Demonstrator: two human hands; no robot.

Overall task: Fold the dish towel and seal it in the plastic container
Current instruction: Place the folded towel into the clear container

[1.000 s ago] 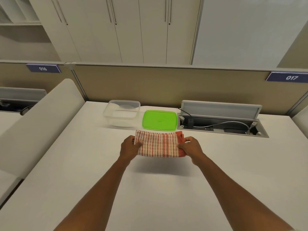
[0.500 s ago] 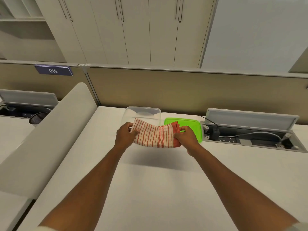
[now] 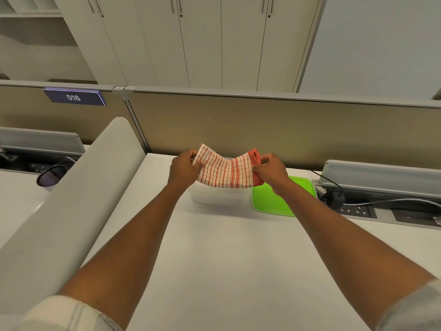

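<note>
The folded dish towel (image 3: 225, 172), white with red stripes and a solid red right end, hangs in the air, sagging in the middle. My left hand (image 3: 183, 168) pinches its left end and my right hand (image 3: 269, 172) pinches its right end. Directly below the towel stands the clear plastic container (image 3: 218, 197), open and largely hidden by the cloth. The green lid (image 3: 274, 201) lies flat on the white desk (image 3: 214, 259) just right of the container, partly under my right wrist.
A beige partition (image 3: 262, 125) runs behind the container. To the right is an open cable tray (image 3: 381, 206) with sockets and a grey cable. A white divider (image 3: 71, 199) borders the desk on the left, with a black mesh cup (image 3: 50, 175) beyond it.
Both hands lifted the folded towel off the desk and carried it forward and left, from in front of the lid to above the open container.
</note>
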